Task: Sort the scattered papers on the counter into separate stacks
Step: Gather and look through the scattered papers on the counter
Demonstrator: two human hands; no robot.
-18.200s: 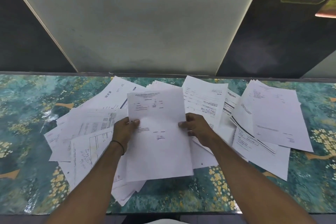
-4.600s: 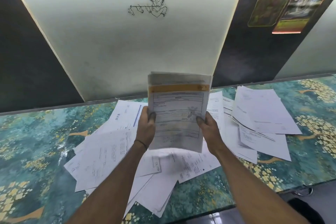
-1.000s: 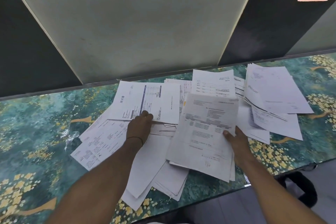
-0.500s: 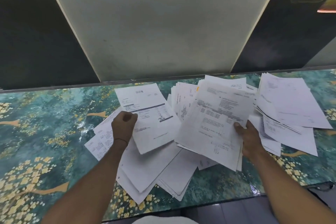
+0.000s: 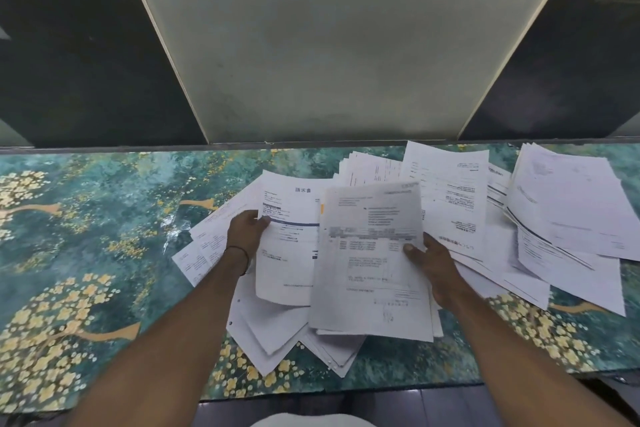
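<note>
Papers in both hands.
The left hand [image 5: 246,236] pinches a white sheet with a dark blue band [image 5: 287,253]; the right hand [image 5: 433,263] grips a grey-printed paper bundle [image 5: 370,253], both lengthwise toward the wall. Loose white papers [image 5: 450,204] reach the back edge of the green-and-gold floral counter [image 5: 104,218], uncovered at left.

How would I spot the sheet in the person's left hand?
On the green flowered counter lies a paper heap. The left hand grips a sheet at its left edge, partly behind the greyer bundle in the right hand. Unlike its neighbours, it shows a bold heading above a dark blue bar.
</note>
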